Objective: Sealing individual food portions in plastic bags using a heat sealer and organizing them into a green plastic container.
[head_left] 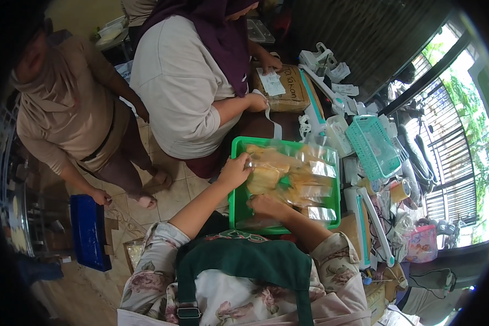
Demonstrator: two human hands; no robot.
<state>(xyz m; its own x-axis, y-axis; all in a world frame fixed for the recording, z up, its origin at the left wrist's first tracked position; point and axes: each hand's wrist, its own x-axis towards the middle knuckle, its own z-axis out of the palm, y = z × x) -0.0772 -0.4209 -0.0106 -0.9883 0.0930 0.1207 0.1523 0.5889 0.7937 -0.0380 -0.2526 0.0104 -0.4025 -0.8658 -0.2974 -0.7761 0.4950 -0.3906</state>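
Observation:
A green plastic tray [339, 190] in front of me holds several clear plastic pouches with yellow-tan food inside. My left hand [234, 171] reaches over the tray's left side, its fingers closed on the edge of a clear pouch [264, 176]. Lower in the tray, my right hand [266, 207] is curled closed among the pouches. What its fingers hold, if anything, is hidden. More filled pouches [309, 187] lie in a column along the tray's right side.
A co-worker [182, 81] at the far side handles a taped brown carton [288, 98] with a paper slip on it. Another person [73, 103] at the left carries a blue crate [89, 231]. Right of the tray are a teal basket [372, 146] and a long bag sealer [375, 225].

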